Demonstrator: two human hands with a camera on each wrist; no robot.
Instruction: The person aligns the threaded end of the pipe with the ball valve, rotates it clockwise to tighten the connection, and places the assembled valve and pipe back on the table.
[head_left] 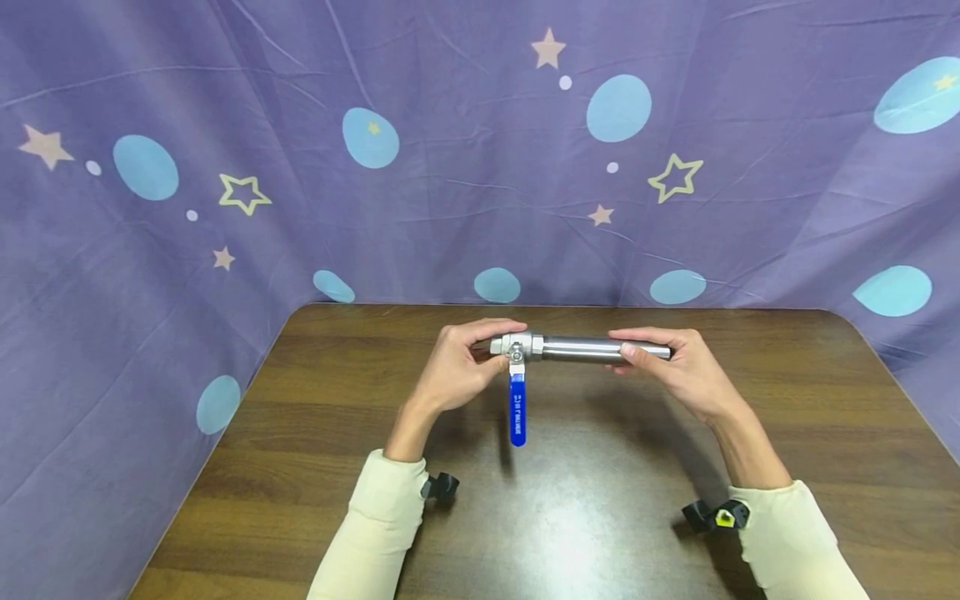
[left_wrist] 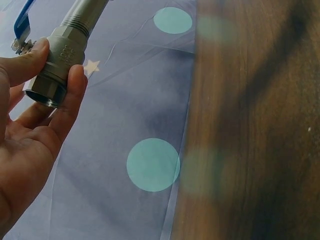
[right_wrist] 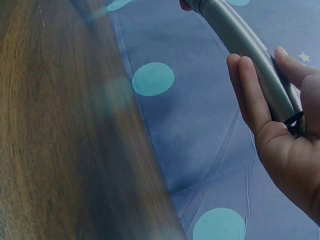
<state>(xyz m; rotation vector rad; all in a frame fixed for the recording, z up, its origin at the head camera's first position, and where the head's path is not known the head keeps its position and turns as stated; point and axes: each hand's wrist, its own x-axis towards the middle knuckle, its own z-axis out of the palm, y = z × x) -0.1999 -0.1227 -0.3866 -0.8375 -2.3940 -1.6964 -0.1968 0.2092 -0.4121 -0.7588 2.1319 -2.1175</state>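
My left hand (head_left: 459, 367) grips the body of a metal ball valve (head_left: 517, 342), thumb on the near side and fingers round the far side. The valve's blue lever handle (head_left: 518, 410) points toward me. In the left wrist view the open threaded end of the ball valve (left_wrist: 62, 57) faces the palm. A smooth steel pipe (head_left: 581, 348) runs from the valve's right end, with threads showing at the joint. My right hand (head_left: 686, 375) holds the pipe near its free end, thumb on top; in the right wrist view its fingers (right_wrist: 252, 90) lie along the pipe's side.
Both hands are over a brown wood-grain table (head_left: 300, 467), its far edge close beyond them. A purple curtain (head_left: 465, 183) with stars and blue ovals hangs behind and to the sides. Black wrist cameras (head_left: 441, 487) sit at both cuffs.
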